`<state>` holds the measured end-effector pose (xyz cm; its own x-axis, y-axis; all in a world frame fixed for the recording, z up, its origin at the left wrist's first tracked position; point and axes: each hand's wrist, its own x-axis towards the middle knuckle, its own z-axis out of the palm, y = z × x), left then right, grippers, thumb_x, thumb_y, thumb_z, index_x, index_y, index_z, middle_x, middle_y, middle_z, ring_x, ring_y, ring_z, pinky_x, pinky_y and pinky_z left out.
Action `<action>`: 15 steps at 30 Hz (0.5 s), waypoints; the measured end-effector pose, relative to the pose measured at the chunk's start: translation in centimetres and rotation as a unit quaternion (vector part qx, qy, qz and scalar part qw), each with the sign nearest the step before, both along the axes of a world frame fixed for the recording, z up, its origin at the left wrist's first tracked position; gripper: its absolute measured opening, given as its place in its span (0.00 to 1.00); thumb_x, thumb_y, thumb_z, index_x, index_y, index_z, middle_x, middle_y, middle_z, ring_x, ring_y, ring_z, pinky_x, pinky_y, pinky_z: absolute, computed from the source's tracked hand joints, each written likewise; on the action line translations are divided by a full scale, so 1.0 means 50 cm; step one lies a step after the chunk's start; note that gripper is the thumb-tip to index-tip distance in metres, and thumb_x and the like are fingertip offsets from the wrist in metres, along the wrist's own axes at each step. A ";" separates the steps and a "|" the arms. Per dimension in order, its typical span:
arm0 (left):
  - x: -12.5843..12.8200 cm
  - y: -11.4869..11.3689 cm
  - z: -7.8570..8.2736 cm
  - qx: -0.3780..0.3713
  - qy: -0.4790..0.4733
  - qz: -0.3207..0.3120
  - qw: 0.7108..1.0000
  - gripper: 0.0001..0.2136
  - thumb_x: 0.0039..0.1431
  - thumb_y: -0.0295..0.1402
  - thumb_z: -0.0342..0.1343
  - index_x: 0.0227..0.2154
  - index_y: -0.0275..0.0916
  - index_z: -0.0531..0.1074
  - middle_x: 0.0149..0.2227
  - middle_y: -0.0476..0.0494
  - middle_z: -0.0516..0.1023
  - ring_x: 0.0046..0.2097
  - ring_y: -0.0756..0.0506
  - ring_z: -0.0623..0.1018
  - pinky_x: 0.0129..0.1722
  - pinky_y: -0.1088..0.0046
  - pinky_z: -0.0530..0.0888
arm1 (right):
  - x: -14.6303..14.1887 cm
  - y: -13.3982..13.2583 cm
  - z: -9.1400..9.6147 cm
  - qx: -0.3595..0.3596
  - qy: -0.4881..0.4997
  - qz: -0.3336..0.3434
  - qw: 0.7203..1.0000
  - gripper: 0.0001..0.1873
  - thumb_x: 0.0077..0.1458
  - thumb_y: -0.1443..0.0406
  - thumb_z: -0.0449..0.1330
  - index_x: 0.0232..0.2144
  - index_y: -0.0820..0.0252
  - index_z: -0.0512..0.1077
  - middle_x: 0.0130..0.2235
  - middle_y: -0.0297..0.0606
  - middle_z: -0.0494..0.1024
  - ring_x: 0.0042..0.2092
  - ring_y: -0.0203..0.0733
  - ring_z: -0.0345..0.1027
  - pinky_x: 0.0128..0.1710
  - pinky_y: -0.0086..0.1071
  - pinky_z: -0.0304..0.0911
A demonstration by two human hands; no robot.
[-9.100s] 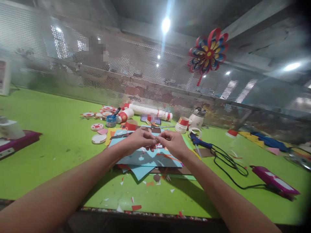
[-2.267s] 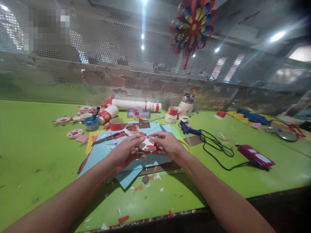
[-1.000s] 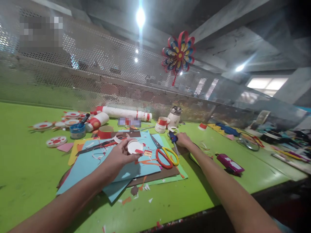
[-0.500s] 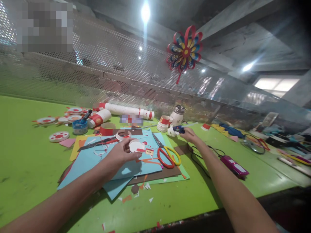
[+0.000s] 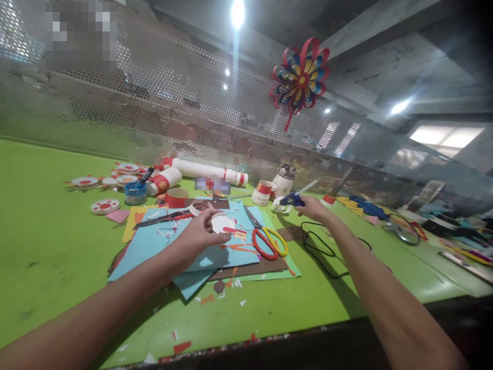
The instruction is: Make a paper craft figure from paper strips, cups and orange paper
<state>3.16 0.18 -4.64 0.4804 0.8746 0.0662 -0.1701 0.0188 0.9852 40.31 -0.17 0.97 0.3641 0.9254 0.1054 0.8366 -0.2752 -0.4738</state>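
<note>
My left hand (image 5: 200,234) is closed on a white paper disc (image 5: 222,223), gripped by its edge between thumb and fingers above the blue paper (image 5: 162,252). A red strip with a small cream label (image 5: 240,234) shows at the disc's lower right. My right hand (image 5: 313,208) wraps round a dark blue glue gun (image 5: 293,199). A pale glue stick (image 5: 309,186) sticks up from the gun. Just left of it are white paper rings (image 5: 278,206). Between the hands lie scissors (image 5: 269,242) with red and yellow handles.
A black cord (image 5: 319,252) loops across the green table (image 5: 277,303). At the back are a white bottle (image 5: 284,180), a red-and-white cup stack (image 5: 263,192) and a long white tube (image 5: 204,171). A blue jar (image 5: 135,193) stands left. Paper scraps lie near the front edge.
My right hand has lifted the glue gun slightly, and its glue stick tilts more upward. The cord has shifted. My left hand still holds the disc; the whole view has moved a little.
</note>
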 end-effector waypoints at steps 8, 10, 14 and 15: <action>-0.002 0.006 -0.006 0.067 -0.022 -0.005 0.997 0.26 0.38 0.31 0.67 0.42 0.38 0.63 0.43 0.43 0.71 0.42 0.46 0.73 0.40 0.70 0.70 | -0.122 -0.060 0.022 0.135 0.222 0.143 0.955 0.21 0.55 0.53 0.56 0.40 0.67 0.70 0.42 0.53 0.78 0.38 0.45 0.76 0.37 0.36 0.69; -0.005 0.002 0.006 0.072 -0.021 -0.004 0.997 0.26 0.38 0.30 0.67 0.41 0.38 0.63 0.44 0.43 0.71 0.41 0.46 0.73 0.40 0.71 0.70 | -0.170 -0.066 0.027 0.156 0.291 0.189 0.925 0.22 0.51 0.51 0.59 0.36 0.66 0.72 0.36 0.50 0.79 0.34 0.45 0.75 0.34 0.36 0.70; -0.012 -0.008 0.035 0.083 -0.014 0.000 0.996 0.25 0.38 0.28 0.66 0.42 0.37 0.63 0.45 0.41 0.70 0.40 0.46 0.73 0.38 0.70 0.70 | -0.255 -0.087 0.047 0.162 0.310 0.288 0.891 0.15 0.51 0.56 0.62 0.30 0.65 0.74 0.30 0.43 0.79 0.29 0.41 0.73 0.29 0.32 0.67; -0.013 -0.010 0.041 0.087 -0.015 0.003 0.996 0.25 0.38 0.28 0.66 0.42 0.37 0.64 0.46 0.40 0.70 0.41 0.46 0.73 0.38 0.70 0.70 | -0.271 -0.096 0.051 0.162 0.292 0.299 0.894 0.13 0.52 0.57 0.62 0.30 0.65 0.75 0.28 0.42 0.79 0.29 0.41 0.73 0.28 0.32 0.67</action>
